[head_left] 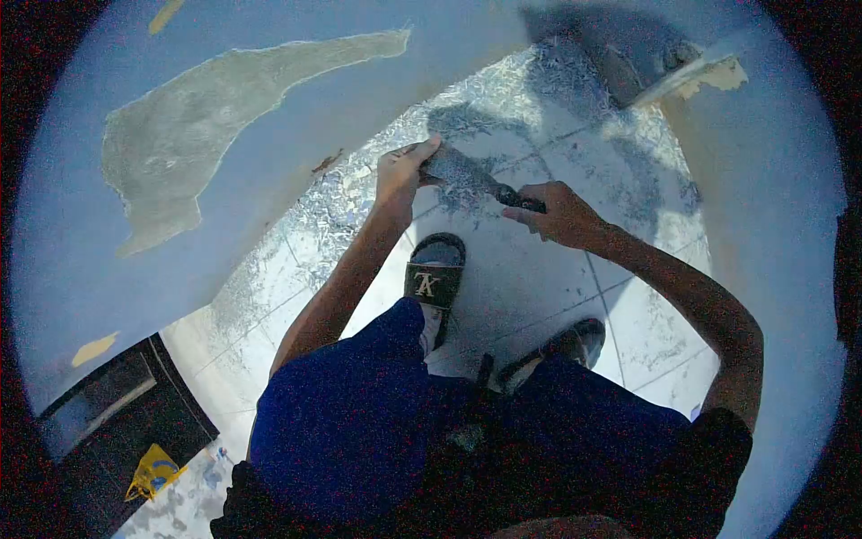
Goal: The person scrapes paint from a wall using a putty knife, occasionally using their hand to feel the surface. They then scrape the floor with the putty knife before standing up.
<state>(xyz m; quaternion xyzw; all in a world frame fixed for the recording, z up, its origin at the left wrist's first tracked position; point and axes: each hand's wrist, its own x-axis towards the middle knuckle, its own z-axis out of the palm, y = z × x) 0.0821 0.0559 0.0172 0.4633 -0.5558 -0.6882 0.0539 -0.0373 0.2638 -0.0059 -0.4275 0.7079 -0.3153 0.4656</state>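
Observation:
A paint scraper (465, 171) with a dark handle and a grey blade is held out above the floor in front of me. My right hand (561, 214) is wrapped around its handle. At the wide end of the blade, my left hand (404, 172) has thumb and fingers closed on the edge. Part of the blade's end is hidden by the left fingers. On the left, the bluish painted wall (314, 135) has a large bare grey patch (175, 135) where the paint is off.
Paint flakes (332, 216) lie thickly along the wall's foot on the tiled floor (521, 287). A dark doorway or panel (135, 422) with a yellow bag-like item (154, 472) is at lower left. Another wall (772, 225) rises on the right, with a damaged spot (714, 76).

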